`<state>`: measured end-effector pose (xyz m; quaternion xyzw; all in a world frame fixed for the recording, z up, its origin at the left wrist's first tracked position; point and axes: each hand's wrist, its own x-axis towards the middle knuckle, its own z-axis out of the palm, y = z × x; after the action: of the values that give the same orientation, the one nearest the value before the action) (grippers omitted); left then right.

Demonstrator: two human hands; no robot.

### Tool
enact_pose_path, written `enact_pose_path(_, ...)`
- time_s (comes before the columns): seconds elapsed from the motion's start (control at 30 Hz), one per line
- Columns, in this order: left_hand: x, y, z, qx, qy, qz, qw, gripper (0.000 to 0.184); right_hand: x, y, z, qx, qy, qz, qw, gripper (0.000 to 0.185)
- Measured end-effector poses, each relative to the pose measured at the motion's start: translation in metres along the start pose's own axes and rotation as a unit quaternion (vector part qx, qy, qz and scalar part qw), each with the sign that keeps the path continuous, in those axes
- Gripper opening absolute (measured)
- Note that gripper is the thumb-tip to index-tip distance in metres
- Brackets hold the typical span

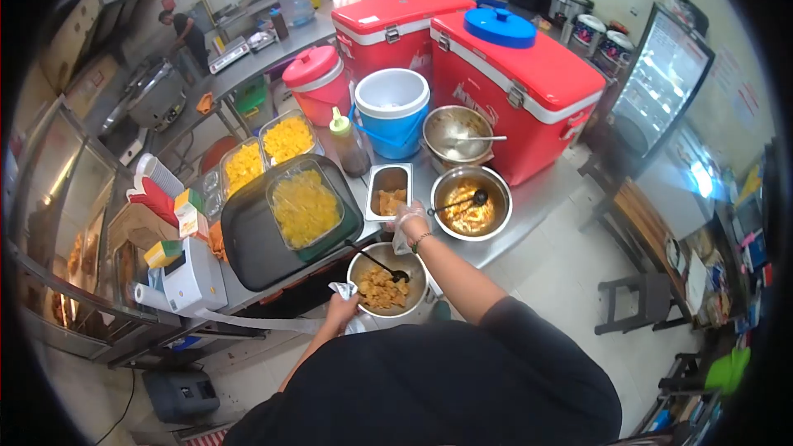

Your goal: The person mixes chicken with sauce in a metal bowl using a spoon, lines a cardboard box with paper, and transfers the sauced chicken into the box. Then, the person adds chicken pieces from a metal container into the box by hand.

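The steel bowl (417,283) of food pieces (379,291) sits just right of the left hand (340,311), seemingly gripping its rim. The gloved right hand (410,221), closure unclear, is at the steel pan (391,177); handling pieces seems the step, needing a steady bowl.

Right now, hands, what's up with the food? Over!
Left hand at rim of steel bowl. Right hand, gloved, at metal container. Food pieces in the bowl. Black ladle also inside, possibly in the way.
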<state>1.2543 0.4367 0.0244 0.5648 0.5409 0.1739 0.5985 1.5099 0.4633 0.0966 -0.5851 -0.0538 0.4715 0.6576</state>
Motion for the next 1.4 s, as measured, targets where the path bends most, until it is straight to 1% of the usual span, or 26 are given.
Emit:
enact_pose_path(0.07, 0.02, 0.003, 0.018, 0.011, 0.01, -0.014, 1.0, 0.014, 0.036, -0.01, 0.004, 0.035, 0.028, 0.063, 0.997, 0.026)
enact_pose_path(0.13, 0.038, 0.016, 0.035, -0.023, 0.01, -0.029, 0.999, 0.011, 0.113, 0.018, -0.001, -0.06, 0.034, 0.099, 0.993, 0.018)
enact_pose_path(0.17, 0.043, 0.021, 0.042, -0.052, 0.019, -0.043, 0.998, 0.011, 0.153, 0.054, -0.008, -0.012, 0.045, 0.109, 0.993, 0.012)
enact_pose_path(0.2, 0.045, 0.028, 0.047, -0.08, 0.028, -0.059, 0.995, 0.01, 0.155, 0.055, -0.007, 0.036, 0.055, 0.122, 0.99, 0.009)
enact_pose_path(0.23, 0.047, 0.034, 0.051, -0.08, 0.01, -0.051, 0.995, 0.01, 0.158, 0.05, -0.027, 0.114, 0.029, 0.162, 0.98, 0.011)
enact_pose_path(0.33, 0.063, 0.027, 0.058, -0.084, 0.003, -0.053, 0.995, 0.01, 0.07, -0.017, -0.037, 0.189, -0.073, 0.096, 0.975, 0.019)
enact_pose_path(0.4, 0.067, 0.023, 0.065, -0.093, -0.005, -0.077, 0.993, 0.009, 0.021, -0.067, -0.055, 0.148, -0.085, 0.064, 0.983, 0.04)
enact_pose_path(0.47, 0.069, 0.039, 0.069, -0.094, -0.016, -0.085, 0.992, 0.007, 0.022, -0.081, -0.081, 0.181, -0.08, -0.059, 0.978, 0.048)
enact_pose_path(0.5, 0.079, 0.026, 0.071, -0.163, -0.03, -0.077, 0.983, 0.008, 0.065, -0.063, -0.117, 0.101, -0.043, -0.166, 0.98, 0.047)
enact_pose_path(0.53, 0.084, 0.031, 0.07, -0.166, -0.041, -0.072, 0.983, 0.008, 0.08, -0.069, -0.131, 0.069, 0.009, -0.182, 0.981, 0.045)
enact_pose_path(0.57, 0.084, 0.038, 0.071, -0.174, -0.053, -0.07, 0.981, 0.009, 0.094, -0.076, -0.145, 0.036, 0.064, -0.194, 0.978, 0.044)
enact_pose_path(0.6, 0.082, 0.044, 0.072, -0.182, -0.065, -0.07, 0.979, 0.009, 0.083, -0.115, -0.141, 0.055, 0.132, -0.114, 0.983, 0.04)
enact_pose_path(0.7, 0.092, 0.04, 0.06, -0.177, -0.117, -0.071, 0.975, 0.012, 0.118, -0.136, -0.161, -0.132, 0.079, -0.069, 0.986, 0.031)
enact_pose_path(0.77, 0.096, 0.026, 0.053, -0.155, -0.129, -0.065, 0.977, 0.018, 0.131, -0.143, -0.168, -0.195, 0.068, -0.049, 0.977, 0.026)
enact_pose_path(0.8, 0.096, 0.023, 0.052, -0.169, -0.111, -0.069, 0.977, 0.023, 0.135, -0.148, -0.166, -0.226, 0.06, -0.041, 0.971, 0.024)
enact_pose_path(0.87, 0.096, 0.018, 0.052, -0.202, -0.073, -0.049, 0.975, 0.027, 0.133, -0.159, -0.162, -0.269, 0.084, -0.069, 0.957, 0.022)
enact_pose_path(0.93, 0.088, 0.01, 0.051, -0.231, -0.041, -0.073, 0.969, 0.028, 0.127, -0.168, -0.16, -0.309, 0.113, -0.101, 0.939, 0.023)
enact_pose_path(0.97, 0.086, 0.007, 0.052, -0.246, -0.029, -0.083, 0.965, 0.029, 0.144, -0.151, -0.175, -0.329, 0.105, -0.196, 0.918, 0.026)
enact_pose_path(1.07, 0.081, -0.002, 0.054, -0.247, -0.037, -0.082, 0.965, 0.031, 0.081, -0.192, -0.142, -0.315, 0.086, -0.089, 0.941, 0.028)
enact_pose_path(1.1, 0.08, -0.005, 0.053, -0.255, -0.046, -0.079, 0.963, 0.031, 0.08, -0.195, -0.15, -0.351, 0.053, -0.102, 0.929, 0.033)
enact_pose_path(1.2, 0.077, -0.01, 0.048, -0.213, -0.038, -0.104, 0.971, 0.029, 0.038, -0.226, -0.147, -0.303, -0.033, -0.145, 0.941, 0.039)
enact_pose_path(1.23, 0.077, -0.01, 0.046, -0.196, -0.036, -0.104, 0.974, 0.026, 0.024, -0.245, -0.146, -0.312, -0.024, -0.15, 0.938, 0.042)
enact_pose_path(1.27, 0.077, -0.006, 0.043, -0.176, -0.03, -0.095, 0.979, 0.025, -0.005, -0.272, -0.138, -0.298, -0.024, -0.18, 0.937, 0.041)
enact_pose_path(1.3, 0.076, -0.001, 0.041, -0.157, -0.024, -0.089, 0.983, 0.025, -0.023, -0.304, -0.13, -0.371, -0.017, -0.204, 0.906, 0.042)
enact_pose_path(1.37, 0.069, 0.007, 0.036, -0.144, 0.0, -0.092, 0.985, 0.023, -0.031, -0.338, -0.146, -0.252, -0.033, -0.242, 0.936, 0.047)
enact_pose_path(1.4, 0.069, 0.005, 0.032, -0.141, 0.004, -0.078, 0.987, 0.023, -0.035, -0.355, -0.154, -0.193, -0.044, -0.26, 0.945, 0.05)
